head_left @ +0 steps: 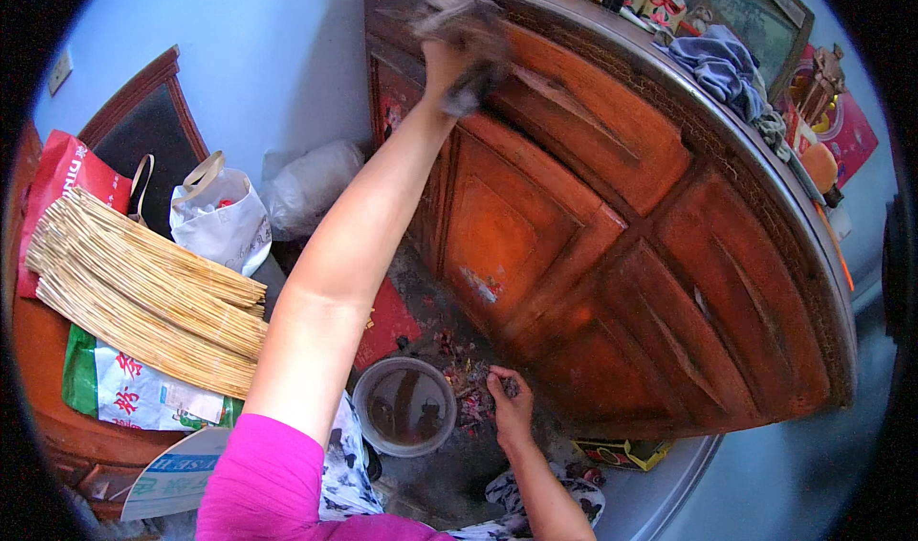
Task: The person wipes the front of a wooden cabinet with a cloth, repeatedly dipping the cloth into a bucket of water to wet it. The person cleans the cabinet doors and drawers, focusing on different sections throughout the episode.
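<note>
My left arm stretches up to the drawer fronts of a reddish-brown wooden cabinet (516, 230). There my left hand (448, 61), smeared by motion, is closed on a dark grey rag (469, 22) against the upper drawer. Down by the floor, my right hand (513, 409) has its fingers bent together around a small dark clump that I cannot make out. Burnt-looking scraps (470, 380) lie just left of it. Beside them stands a round plastic basin (357, 409) holding murky dark water.
At left, a bundle of thin straw-coloured sticks (143, 287) lies over bags on a wooden seat, near a white tote bag (222, 218). A blue-grey cloth (722, 63) and clutter cover the cabinet top. An open yellow-edged box (626, 453) sits beneath the cabinet's right end.
</note>
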Demonstrator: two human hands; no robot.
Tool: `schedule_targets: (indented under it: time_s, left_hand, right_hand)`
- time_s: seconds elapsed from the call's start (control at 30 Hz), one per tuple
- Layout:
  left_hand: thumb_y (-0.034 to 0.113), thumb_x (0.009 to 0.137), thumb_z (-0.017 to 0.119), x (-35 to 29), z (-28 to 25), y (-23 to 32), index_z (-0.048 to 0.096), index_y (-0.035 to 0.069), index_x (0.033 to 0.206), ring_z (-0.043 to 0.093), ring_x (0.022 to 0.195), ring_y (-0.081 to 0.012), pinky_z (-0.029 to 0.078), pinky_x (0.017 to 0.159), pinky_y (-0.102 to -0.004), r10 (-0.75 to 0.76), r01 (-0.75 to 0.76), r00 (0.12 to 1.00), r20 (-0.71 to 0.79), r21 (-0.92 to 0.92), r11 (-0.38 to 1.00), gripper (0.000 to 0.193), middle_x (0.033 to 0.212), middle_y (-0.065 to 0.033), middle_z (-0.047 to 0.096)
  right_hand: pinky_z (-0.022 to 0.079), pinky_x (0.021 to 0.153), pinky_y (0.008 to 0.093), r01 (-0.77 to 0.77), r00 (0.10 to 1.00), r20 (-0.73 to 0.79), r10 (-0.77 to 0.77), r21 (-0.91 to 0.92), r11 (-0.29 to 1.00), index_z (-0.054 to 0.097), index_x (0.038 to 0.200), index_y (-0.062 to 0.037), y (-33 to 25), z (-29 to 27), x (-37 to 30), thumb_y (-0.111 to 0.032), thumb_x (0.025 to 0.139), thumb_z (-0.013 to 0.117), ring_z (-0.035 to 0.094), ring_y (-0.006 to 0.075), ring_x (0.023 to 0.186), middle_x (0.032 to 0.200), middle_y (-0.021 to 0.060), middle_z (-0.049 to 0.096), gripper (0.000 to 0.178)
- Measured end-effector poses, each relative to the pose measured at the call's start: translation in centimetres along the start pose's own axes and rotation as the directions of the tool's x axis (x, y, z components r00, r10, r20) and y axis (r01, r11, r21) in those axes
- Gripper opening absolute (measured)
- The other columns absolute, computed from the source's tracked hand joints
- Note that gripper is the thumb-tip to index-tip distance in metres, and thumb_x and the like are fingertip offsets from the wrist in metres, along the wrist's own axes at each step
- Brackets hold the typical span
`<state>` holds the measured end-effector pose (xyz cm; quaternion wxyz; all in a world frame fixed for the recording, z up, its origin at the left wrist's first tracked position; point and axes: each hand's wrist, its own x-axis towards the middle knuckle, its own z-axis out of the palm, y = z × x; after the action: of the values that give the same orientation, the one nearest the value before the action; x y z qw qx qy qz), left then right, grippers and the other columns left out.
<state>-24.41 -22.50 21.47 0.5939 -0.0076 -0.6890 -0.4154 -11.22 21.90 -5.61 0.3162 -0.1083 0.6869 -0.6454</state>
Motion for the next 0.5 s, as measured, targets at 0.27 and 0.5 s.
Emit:
schedule_targets:
  time_s: [0.27,0.5]
  left_hand:
    - [0.02,0.096,0.053,-9.3,3.0,6.2,0.058,-0.001,0.135,0.053,0.132,-0.0396,0.041,0.115,-0.0521,0.257,-0.255,0.948,0.188,0.932,0.257,0.044,0.137,-0.0247,0.058]
    - [0.014,0.096,0.048,-11.3,1.9,8.8,0.061,-0.002,0.124,0.066,0.092,-0.0303,0.055,0.082,-0.0454,0.308,-0.291,0.78,0.545,0.751,-0.593,0.035,0.107,-0.0168,0.067]
  right_hand:
    - [0.043,0.11,0.0384,0.004,1.0,-0.005,-0.004,0.048,0.999,0.072,0.112,-0.0039,-1.8,-0.8,-0.9,-0.019,0.097,0.076,0.062,0.0218,0.12,0.123,0.0086,0.072,0.021]
    - [0.042,0.11,0.0374,0.043,0.999,-0.019,-0.041,0.07,0.997,0.072,0.109,-0.0045,-0.8,-0.9,0.3,-0.017,0.097,0.075,0.062,0.0204,0.119,0.122,0.0078,0.071,0.018]
